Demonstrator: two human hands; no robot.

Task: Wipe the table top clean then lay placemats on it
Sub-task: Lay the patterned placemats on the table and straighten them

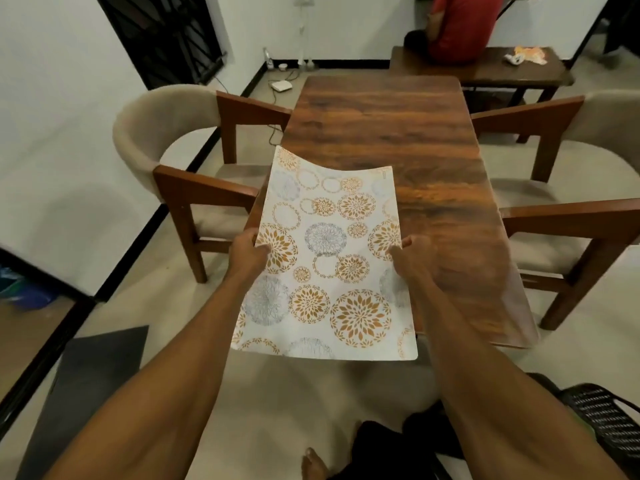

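A white placemat (pixel 325 258) printed with orange and grey flower circles hangs in the air over the near left part of the dark wooden table (pixel 388 126). My left hand (pixel 247 252) pinches its left edge and my right hand (pixel 410 256) pinches its right edge, thumbs on top. The mat sags in the middle, and its far end curls up above the table top. Its near end sticks out past the table's front edge. The table top beyond the mat is bare wood.
Beige armchairs with wooden arms flank the table, one on the left (pixel 180 161) and one on the right (pixel 568 188). Behind the table stands a dark bench (pixel 485 67) with a seated person (pixel 460 26) and a crumpled cloth (pixel 528 55). A black mat (pixel 100 375) lies on the floor.
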